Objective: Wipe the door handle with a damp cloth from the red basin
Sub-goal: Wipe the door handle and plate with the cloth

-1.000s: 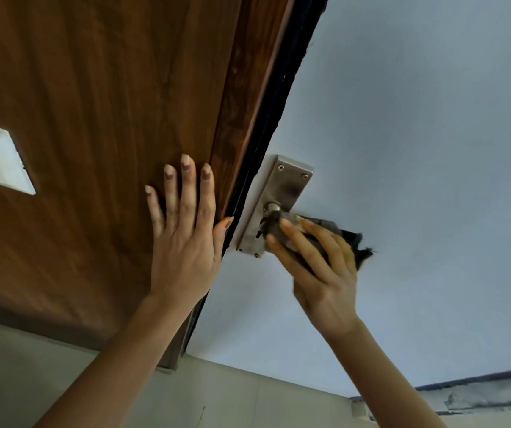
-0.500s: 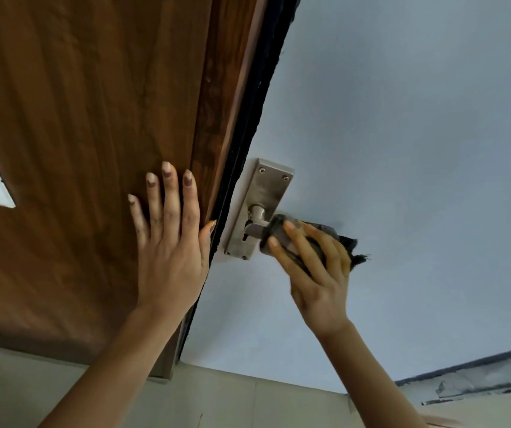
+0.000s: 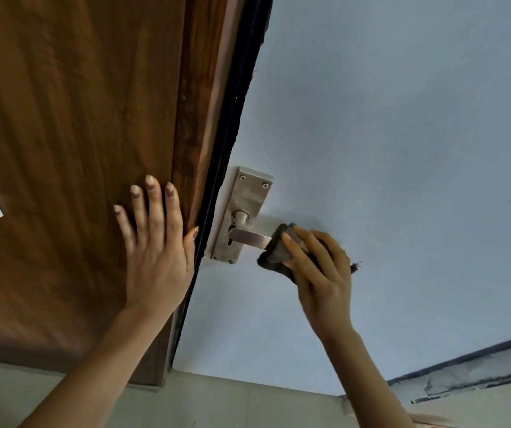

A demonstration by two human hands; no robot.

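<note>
While the right hand (image 3: 319, 270) bears a dark grey cloth (image 3: 274, 251) against the outer, right-hand end of the door handle (image 3: 249, 237), the wiping step is judged to be in hand. The fingers (image 3: 293, 247) are curled over the cloth, closed about it, with the wad wrapped round the lever's tip; a frayed corner shows past the far side of the hand. The inner stretch of the lever, from the cloth to the spindle, is bare metal and in plain sight.

The left hand (image 3: 155, 251) lies flat and fully open against the brown wooden panel (image 3: 72, 149) to the left of the handle, fingers spread and holding nothing; it appears to be bracing. The handle sits on a steel backplate (image 3: 248, 196) fixed to the pale blue-grey door face (image 3: 387, 134), just right of a dark edge strip (image 3: 232, 118).

Next move, as judged: draw the cloth back left along the lever towards the spindle, then see to the underside and the backplate, keeping pressure even so the lever is not pushed down.

Containers: the red basin is not in view, so its contents cannot be reported. Whether the cloth is damp cannot be told from this view.
</note>
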